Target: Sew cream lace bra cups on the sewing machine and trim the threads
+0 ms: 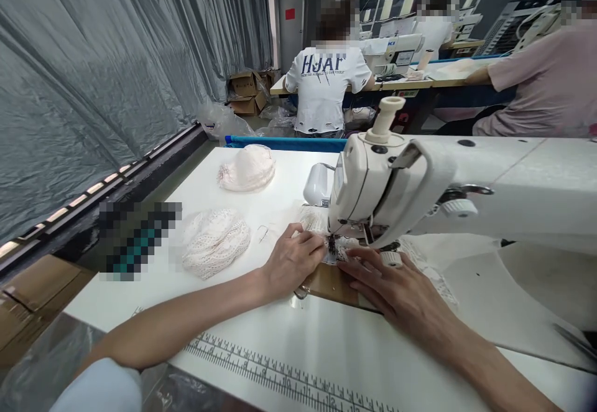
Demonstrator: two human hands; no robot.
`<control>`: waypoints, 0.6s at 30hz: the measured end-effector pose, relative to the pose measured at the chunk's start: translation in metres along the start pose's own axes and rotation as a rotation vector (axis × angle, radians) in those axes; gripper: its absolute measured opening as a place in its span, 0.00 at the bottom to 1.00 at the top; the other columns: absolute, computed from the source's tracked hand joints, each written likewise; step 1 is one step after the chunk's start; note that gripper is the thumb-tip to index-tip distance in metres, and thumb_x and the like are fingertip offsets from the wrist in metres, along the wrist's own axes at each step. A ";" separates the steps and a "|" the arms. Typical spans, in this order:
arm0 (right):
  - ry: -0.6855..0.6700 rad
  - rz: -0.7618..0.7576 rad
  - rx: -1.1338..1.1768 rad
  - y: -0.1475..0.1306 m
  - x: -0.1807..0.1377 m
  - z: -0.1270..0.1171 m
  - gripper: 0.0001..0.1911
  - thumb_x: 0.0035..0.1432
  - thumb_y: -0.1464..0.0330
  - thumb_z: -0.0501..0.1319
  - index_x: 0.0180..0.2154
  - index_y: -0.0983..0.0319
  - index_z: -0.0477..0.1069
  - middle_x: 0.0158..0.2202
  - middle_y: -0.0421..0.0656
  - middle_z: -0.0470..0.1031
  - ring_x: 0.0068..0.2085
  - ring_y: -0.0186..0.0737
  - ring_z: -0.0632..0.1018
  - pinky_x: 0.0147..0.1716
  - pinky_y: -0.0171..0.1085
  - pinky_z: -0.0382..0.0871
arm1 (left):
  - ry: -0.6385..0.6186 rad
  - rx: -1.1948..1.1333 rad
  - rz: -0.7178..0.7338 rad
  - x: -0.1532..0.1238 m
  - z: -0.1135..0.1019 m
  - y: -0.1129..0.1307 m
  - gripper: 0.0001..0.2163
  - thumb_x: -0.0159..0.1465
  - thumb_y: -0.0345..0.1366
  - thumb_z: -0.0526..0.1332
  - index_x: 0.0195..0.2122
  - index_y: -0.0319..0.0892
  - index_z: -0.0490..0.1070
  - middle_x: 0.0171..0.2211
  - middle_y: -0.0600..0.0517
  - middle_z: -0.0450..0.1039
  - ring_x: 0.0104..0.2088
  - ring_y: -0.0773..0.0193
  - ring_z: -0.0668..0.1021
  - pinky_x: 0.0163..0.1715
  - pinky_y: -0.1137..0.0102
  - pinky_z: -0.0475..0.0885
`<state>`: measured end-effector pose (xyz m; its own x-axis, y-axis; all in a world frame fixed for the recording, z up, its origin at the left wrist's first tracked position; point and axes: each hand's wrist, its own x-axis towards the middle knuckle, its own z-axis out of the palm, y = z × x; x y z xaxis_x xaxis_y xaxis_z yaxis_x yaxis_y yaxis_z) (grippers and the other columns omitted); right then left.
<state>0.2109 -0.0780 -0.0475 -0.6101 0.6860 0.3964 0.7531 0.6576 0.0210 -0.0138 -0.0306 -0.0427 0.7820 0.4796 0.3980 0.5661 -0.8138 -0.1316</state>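
Note:
A white sewing machine [368, 188] stands over a piece of white lace fabric [310, 218], which passes beneath its presser foot [332, 244]. To the left of the foot, my left hand [296, 259] has its fingers curled together on the lace edge. On the other side, my right hand [392, 281] lies with fingers stretched out and resting on the cloth close to the foot. More lace trails out behind the right hand. The needle point is too small to make out.
Two bundles of lace, a nearer one [217, 241] and a farther one [247, 168], lie on the white table [153, 325], which has a printed ruler [280, 378] along its front. Cardboard boxes [247, 91] stand behind. A co-worker in white [321, 85] sits ahead; others sit at right.

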 end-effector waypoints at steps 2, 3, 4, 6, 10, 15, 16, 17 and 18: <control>0.007 0.006 -0.031 0.002 -0.001 0.000 0.16 0.66 0.66 0.47 0.49 0.56 0.69 0.42 0.48 0.74 0.35 0.41 0.73 0.31 0.39 0.60 | -0.008 -0.008 -0.017 0.000 0.001 0.000 0.10 0.66 0.25 0.49 0.37 0.39 0.69 0.40 0.51 0.72 0.39 0.67 0.72 0.46 0.66 0.58; 0.004 0.005 -0.045 0.002 -0.002 -0.001 0.16 0.66 0.66 0.47 0.50 0.57 0.68 0.41 0.48 0.74 0.35 0.41 0.72 0.32 0.39 0.60 | -0.014 -0.019 -0.027 0.001 0.001 -0.001 0.10 0.66 0.25 0.49 0.36 0.39 0.69 0.39 0.51 0.72 0.38 0.67 0.72 0.45 0.66 0.59; -0.001 0.004 -0.059 0.003 -0.002 -0.002 0.16 0.66 0.66 0.47 0.50 0.57 0.68 0.39 0.47 0.74 0.34 0.41 0.72 0.32 0.39 0.59 | -0.025 -0.032 -0.039 0.002 -0.001 -0.001 0.10 0.66 0.26 0.49 0.34 0.39 0.69 0.38 0.51 0.73 0.37 0.67 0.72 0.44 0.66 0.59; -0.005 0.007 -0.086 0.005 -0.003 -0.004 0.16 0.66 0.67 0.48 0.50 0.58 0.68 0.35 0.46 0.74 0.33 0.42 0.71 0.30 0.39 0.59 | -0.081 -0.059 -0.068 0.005 -0.006 -0.003 0.11 0.67 0.28 0.49 0.31 0.38 0.69 0.35 0.52 0.72 0.34 0.67 0.72 0.41 0.67 0.60; 0.033 0.019 -0.119 0.007 -0.005 -0.010 0.15 0.65 0.66 0.48 0.46 0.61 0.70 0.28 0.46 0.70 0.32 0.43 0.69 0.27 0.37 0.57 | -0.259 -0.134 -0.218 0.017 -0.023 -0.010 0.11 0.65 0.28 0.51 0.29 0.39 0.70 0.32 0.52 0.71 0.28 0.68 0.71 0.34 0.69 0.61; 0.087 0.033 -0.139 0.007 -0.004 -0.015 0.16 0.66 0.66 0.47 0.43 0.62 0.71 0.26 0.45 0.68 0.29 0.40 0.67 0.23 0.36 0.53 | -0.335 -0.173 -0.369 0.042 -0.030 -0.023 0.06 0.64 0.32 0.56 0.33 0.38 0.71 0.37 0.49 0.69 0.30 0.66 0.73 0.25 0.73 0.61; 0.084 0.030 -0.136 0.007 -0.004 -0.015 0.15 0.66 0.66 0.47 0.43 0.62 0.71 0.26 0.45 0.68 0.29 0.40 0.67 0.23 0.35 0.53 | -0.358 -0.193 -0.365 0.046 -0.028 -0.026 0.07 0.62 0.35 0.58 0.32 0.37 0.72 0.36 0.49 0.69 0.30 0.65 0.73 0.24 0.74 0.61; 0.079 0.027 -0.132 0.007 -0.004 -0.015 0.15 0.66 0.67 0.47 0.43 0.62 0.71 0.26 0.45 0.68 0.29 0.41 0.68 0.23 0.35 0.53 | -0.384 -0.215 -0.356 0.050 -0.026 -0.029 0.07 0.60 0.37 0.61 0.31 0.37 0.72 0.34 0.49 0.69 0.31 0.64 0.74 0.24 0.74 0.61; 0.070 0.023 -0.124 0.007 -0.004 -0.015 0.15 0.66 0.68 0.47 0.42 0.62 0.71 0.26 0.45 0.68 0.29 0.41 0.68 0.23 0.35 0.54 | -0.410 -0.237 -0.346 0.052 -0.024 -0.030 0.08 0.58 0.39 0.63 0.31 0.37 0.73 0.33 0.50 0.69 0.31 0.64 0.74 0.24 0.74 0.61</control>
<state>0.2219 -0.0809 -0.0349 -0.5767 0.6743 0.4612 0.7942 0.5951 0.1230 0.0033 0.0110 0.0038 0.6256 0.7801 -0.0082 0.7698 -0.6155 0.1693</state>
